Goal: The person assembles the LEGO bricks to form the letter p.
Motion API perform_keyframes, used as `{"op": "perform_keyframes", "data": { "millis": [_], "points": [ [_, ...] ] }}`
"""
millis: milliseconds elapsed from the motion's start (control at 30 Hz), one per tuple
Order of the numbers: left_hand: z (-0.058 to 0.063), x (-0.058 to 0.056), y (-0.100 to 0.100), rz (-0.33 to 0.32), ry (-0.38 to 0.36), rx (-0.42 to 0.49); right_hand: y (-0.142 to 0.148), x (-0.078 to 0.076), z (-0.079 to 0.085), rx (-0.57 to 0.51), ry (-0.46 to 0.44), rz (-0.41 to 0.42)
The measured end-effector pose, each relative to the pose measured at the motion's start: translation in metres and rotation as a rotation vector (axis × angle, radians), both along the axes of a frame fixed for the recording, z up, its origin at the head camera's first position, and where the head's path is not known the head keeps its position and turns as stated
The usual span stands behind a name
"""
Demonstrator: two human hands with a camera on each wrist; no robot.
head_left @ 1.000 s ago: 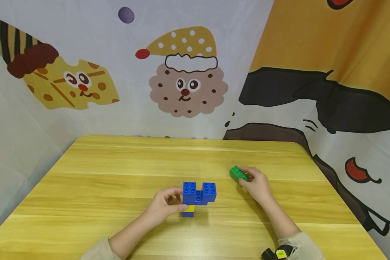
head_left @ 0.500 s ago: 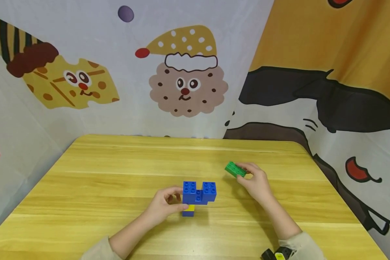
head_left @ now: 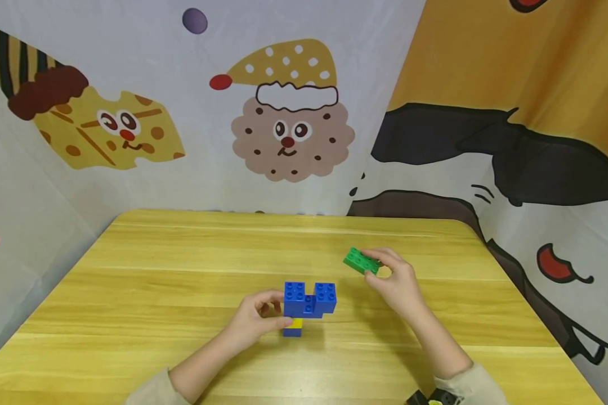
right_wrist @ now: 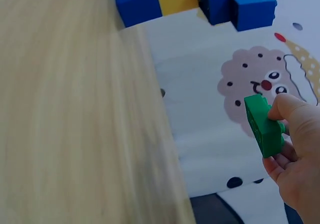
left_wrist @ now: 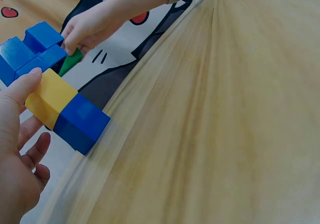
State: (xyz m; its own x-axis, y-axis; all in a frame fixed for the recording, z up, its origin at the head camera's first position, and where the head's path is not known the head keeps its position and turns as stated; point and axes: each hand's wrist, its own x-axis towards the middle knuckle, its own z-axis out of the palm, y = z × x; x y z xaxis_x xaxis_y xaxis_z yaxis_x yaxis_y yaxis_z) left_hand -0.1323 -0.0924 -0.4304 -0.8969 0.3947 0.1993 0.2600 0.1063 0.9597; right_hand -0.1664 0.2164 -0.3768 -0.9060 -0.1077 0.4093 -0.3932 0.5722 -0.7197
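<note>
A stack of building bricks (head_left: pixel 295 306), blue with one yellow brick (left_wrist: pixel 52 97) low down, appears to stand on the table. Two blue bricks form raised ends at its top, with a gap between. My left hand (head_left: pixel 255 322) grips the stack from the left, thumb at the yellow brick. Below that yellow brick sits the bottom blue brick (left_wrist: pixel 82 123). My right hand (head_left: pixel 396 281) pinches a green brick (head_left: pixel 360 261) by one end, studs up, held above the table to the right of and beyond the stack. In the right wrist view, thumb and fingers grasp the green brick (right_wrist: pixel 262 126).
The wooden table (head_left: pixel 182 253) spreads under both hands. Behind it hangs a cartoon-printed cloth (head_left: pixel 294 197). A black device (head_left: pixel 443 396) sits at the right sleeve.
My right hand has lifted the green brick from near the table and moved it slightly left and away, turning it flatter. The left hand and the stack have stayed in place.
</note>
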Motion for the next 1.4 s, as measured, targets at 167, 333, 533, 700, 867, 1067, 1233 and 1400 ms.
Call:
{"op": "perform_keyframes", "data": {
  "millis": [167,333,533,700,867,1067,1233,1400],
  "points": [
    [0.0,0.0,0.0,-0.004,0.001,0.005,-0.006,0.007,0.009,-0.008,0.023,0.019],
    [0.0,0.0,0.0,-0.01,0.001,0.019,-0.012,0.014,0.017,-0.029,0.045,0.046],
    [0.0,0.001,0.0,-0.004,-0.003,0.005,-0.018,0.023,0.026,-0.054,0.086,0.097],
    [0.0,0.001,-0.001,-0.004,-0.006,0.003,-0.023,0.029,0.032,-0.06,0.141,0.14],
    [0.0,0.001,-0.001,-0.001,-0.005,0.001,-0.028,0.033,0.036,-0.058,0.17,0.176],
    [0.001,0.001,0.0,0.001,-0.013,-0.004,-0.033,0.036,0.041,-0.063,0.2,0.244],
    [0.002,0.001,0.0,0.004,-0.015,0.0,-0.038,0.037,0.044,-0.049,0.252,0.305],
    [0.002,0.001,0.001,0.005,-0.016,0.003,-0.042,0.037,0.046,-0.046,0.241,0.344]
  ]
}}
